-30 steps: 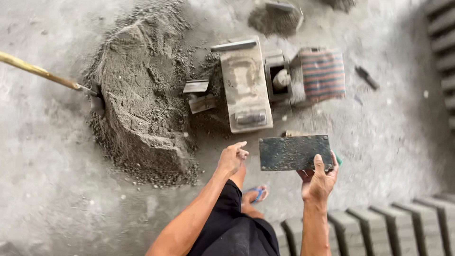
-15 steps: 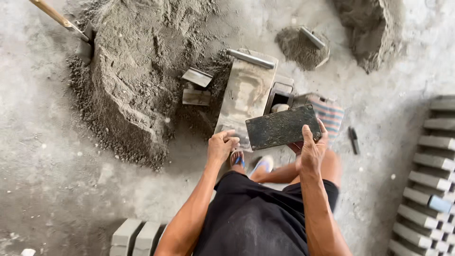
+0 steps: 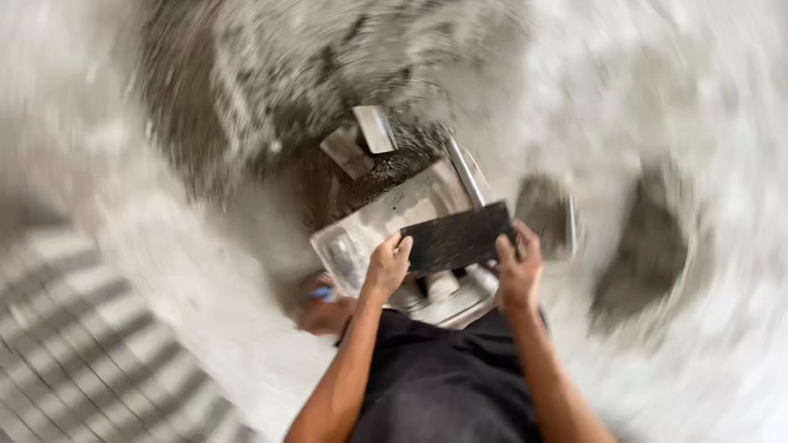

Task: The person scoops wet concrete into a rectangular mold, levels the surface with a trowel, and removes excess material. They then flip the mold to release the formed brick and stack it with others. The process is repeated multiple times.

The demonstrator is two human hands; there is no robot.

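Note:
A dark flat rectangular slab [image 3: 457, 238] is held level in front of me, one end in each hand. My left hand [image 3: 388, 264] grips its left end and my right hand [image 3: 517, 269] grips its right end. Just beneath the slab lies a grey metal block mould [image 3: 386, 223] on the ground. The view is heavily blurred by head motion.
A big heap of grey sand-cement mix [image 3: 271, 98] spreads behind the mould, with two small metal pieces [image 3: 361, 141] at its edge. Rows of grey blocks [image 3: 90, 328] lie at the lower left. Smaller dark heaps [image 3: 648, 238] sit to the right. My foot in a sandal [image 3: 324, 305] is below the mould.
My left hand has closed on the slab's left end, so both hands hold it now. The view has swung round, bringing the rows of blocks to the lower left.

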